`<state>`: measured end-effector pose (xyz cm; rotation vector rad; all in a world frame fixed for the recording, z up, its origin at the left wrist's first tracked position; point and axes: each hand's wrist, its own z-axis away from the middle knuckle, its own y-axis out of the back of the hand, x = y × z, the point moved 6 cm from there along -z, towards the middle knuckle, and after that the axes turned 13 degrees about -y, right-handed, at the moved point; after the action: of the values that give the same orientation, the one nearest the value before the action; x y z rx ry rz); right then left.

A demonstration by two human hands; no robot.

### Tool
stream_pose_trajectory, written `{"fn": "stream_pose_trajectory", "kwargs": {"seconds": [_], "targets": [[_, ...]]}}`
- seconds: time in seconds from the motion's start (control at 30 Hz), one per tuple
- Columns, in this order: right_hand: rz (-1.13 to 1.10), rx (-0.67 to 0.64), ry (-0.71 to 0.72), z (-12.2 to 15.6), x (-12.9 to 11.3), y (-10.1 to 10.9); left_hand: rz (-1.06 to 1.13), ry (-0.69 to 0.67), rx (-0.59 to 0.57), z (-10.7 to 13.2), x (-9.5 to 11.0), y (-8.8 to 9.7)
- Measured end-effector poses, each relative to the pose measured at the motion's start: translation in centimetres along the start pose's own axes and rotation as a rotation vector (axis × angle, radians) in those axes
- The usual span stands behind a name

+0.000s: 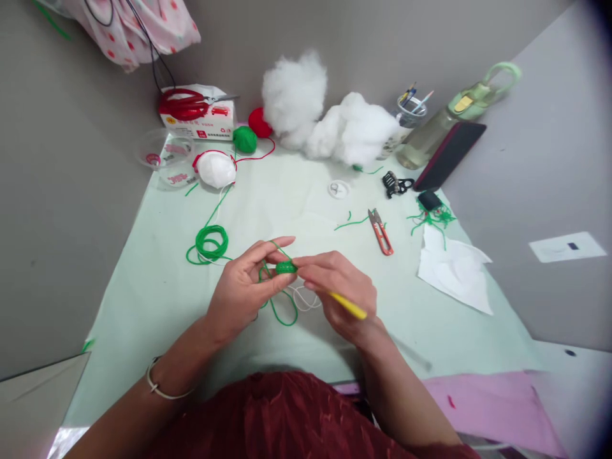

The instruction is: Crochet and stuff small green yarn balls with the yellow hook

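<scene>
Between the fingertips of my left hand (246, 280) is a small green crochet piece (285, 268), pinched by the thumb and fingers. A strand of green yarn (285, 319) runs over the raised left index finger and loops down below the hands. My right hand (342, 290) is closed around a crochet hook with a yellow handle (348, 305); its tip meets the right edge of the green piece and is hidden by the fingers. White yarn (306, 298) lies in loops under the hands. Left of them rests a coil of green yarn (211, 244).
Thread snips (381, 233) and a hair claw (396, 185) lie to the right, near a propped phone (449, 156) and a bottle (430, 134). White stuffing (354, 131), a green yarn ball (245, 139), a white yarn ball (216, 169) and red scissors (186, 104) on a box stand behind.
</scene>
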<state>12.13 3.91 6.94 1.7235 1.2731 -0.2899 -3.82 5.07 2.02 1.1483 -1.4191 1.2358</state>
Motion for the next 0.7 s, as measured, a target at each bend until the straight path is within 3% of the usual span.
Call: {"fn": "stream_pose_trajectory", "kwargs": {"seconds": [0.1,0.23,0.37,0.47,0.7], "targets": [[0.289,0.120,0.141,0.8,-1.4,-0.5,0.117,0.027,0.072,0.6,-0.2,-0.4],[0.398,0.191,0.114,1.4,-2.3,-0.2,0.394,0.186,0.053,1.4,-0.6,-1.8],[-0.024,0.227,-0.027,1.1,-1.2,0.6,0.642,0.341,-0.058,1.4,-0.9,-2.6],[-0.352,0.198,-0.188,0.5,0.4,0.6,0.654,0.312,-0.060,0.8,-0.9,-1.9],[-0.665,0.190,-0.483,0.2,2.6,1.1,0.568,0.247,-0.078,0.0,-0.2,-0.9]]}}
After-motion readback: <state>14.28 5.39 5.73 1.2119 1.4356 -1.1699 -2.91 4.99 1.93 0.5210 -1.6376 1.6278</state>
